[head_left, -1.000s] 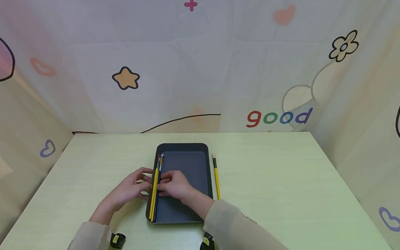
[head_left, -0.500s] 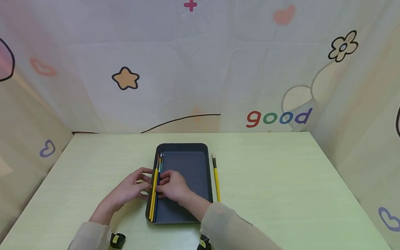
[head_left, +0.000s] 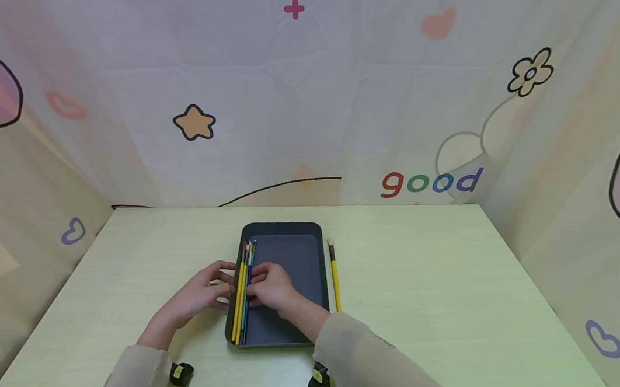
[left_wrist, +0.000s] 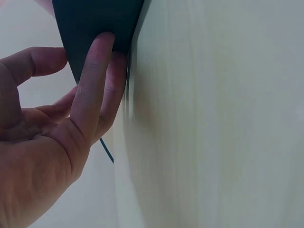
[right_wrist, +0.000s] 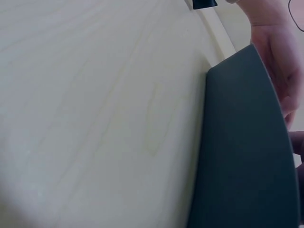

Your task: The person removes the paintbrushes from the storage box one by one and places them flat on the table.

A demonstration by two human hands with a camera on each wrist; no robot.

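A dark grey tray point(head_left: 293, 251) lies on the table with several paintbrushes lengthwise along its left wall. Two yellow paintbrushes point(head_left: 238, 306) are outermost, with blue paintbrushes point(head_left: 245, 327) alongside. My right hand point(head_left: 273, 289) reaches into the tray and pinches the innermost blue brush between thumb and fingers; its fingertips are partly hidden. My left hand point(head_left: 205, 290) rests against the tray's outer left side. In the left wrist view, extended fingers point(left_wrist: 97, 76) touch the tray wall point(left_wrist: 90, 16). The right wrist view shows mostly the tray's outer wall point(right_wrist: 244, 142).
One more yellow paintbrush point(head_left: 335, 276) with a dark ferrule lies on the table, just right of the tray. Small black devices point(head_left: 182, 374) sit at both wrists. A printed cloth point(head_left: 292, 128) stands behind the table point(head_left: 416, 281) and along its sides.
My right hand has shifted slightly left, then back right. The brushes in the tray have spread a little, and more of the light blue handle shows between the yellow and dark blue ones.
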